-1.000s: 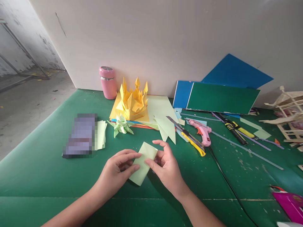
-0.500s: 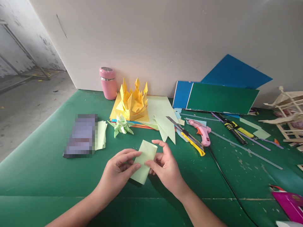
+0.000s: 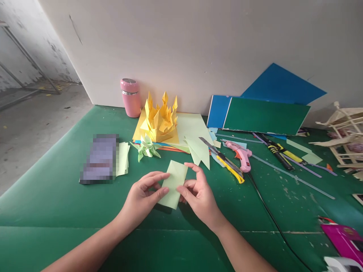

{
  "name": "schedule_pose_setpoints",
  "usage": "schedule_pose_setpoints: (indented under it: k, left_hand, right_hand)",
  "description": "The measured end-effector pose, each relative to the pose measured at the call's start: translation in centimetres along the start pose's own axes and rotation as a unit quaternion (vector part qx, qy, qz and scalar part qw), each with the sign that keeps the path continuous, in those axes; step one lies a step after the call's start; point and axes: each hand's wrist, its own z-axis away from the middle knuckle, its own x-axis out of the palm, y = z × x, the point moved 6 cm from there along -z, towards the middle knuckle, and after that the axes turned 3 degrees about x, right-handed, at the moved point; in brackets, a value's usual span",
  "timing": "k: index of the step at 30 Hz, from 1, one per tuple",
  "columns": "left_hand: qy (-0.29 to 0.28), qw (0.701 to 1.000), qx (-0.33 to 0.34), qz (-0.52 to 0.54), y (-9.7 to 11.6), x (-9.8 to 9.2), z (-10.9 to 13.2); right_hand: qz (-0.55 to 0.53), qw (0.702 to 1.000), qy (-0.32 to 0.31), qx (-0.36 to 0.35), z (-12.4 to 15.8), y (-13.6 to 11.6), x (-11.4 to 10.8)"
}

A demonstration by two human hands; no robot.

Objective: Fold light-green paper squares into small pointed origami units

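A folded piece of pale green paper (image 3: 175, 185) is held a little above the table, tilted slightly to the right. My left hand (image 3: 147, 192) pinches its left edge between thumb and fingers. On the right edge, my right hand (image 3: 198, 192) grips with the thumb in front and fingers partly hidden behind, the index finger at the top right corner. Just beyond lies a green folded-paper flower (image 3: 146, 148). Behind that stands a yellow folded-paper crown (image 3: 161, 121) on sheets of coloured paper (image 3: 193, 126).
A utility knife (image 3: 227, 162) and a pink glue gun (image 3: 239, 155) with a black cord lie to the right. A pixelated dark object (image 3: 100, 158) rests on green slips (image 3: 122, 160) at left. A pink bottle (image 3: 131, 99) stands by the wall. Blue and green boards (image 3: 263, 115) lean there.
The paper is turned slightly flatter and its open top right fold now looks pressed closed under my right index finger. Both hands keep their hold; the view has shifted a little.
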Motion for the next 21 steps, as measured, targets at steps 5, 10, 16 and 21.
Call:
schedule_pose_setpoints:
  k: [5, 10, 16, 21]
  left_hand:
    - [-0.021, 1.000, 0.003, -0.019, 0.26, -0.25, -0.16]
    - [-0.018, 0.998, 0.026, -0.050, 0.36, -0.46, -0.11]
    - [-0.014, 0.996, 0.055, -0.070, 0.35, -0.45, -0.11]
    - [-0.020, 0.996, 0.048, -0.073, 0.36, -0.49, -0.17]
  right_hand:
    - [-0.012, 1.000, 0.015, 0.003, -0.09, -0.34, -0.24]
    - [-0.028, 0.999, -0.008, 0.018, -0.05, -0.30, 0.01]
    - [-0.008, 0.998, -0.036, 0.042, -0.05, -0.06, 0.52]
    - [-0.009, 0.999, -0.035, 0.037, -0.18, -0.11, 0.44]
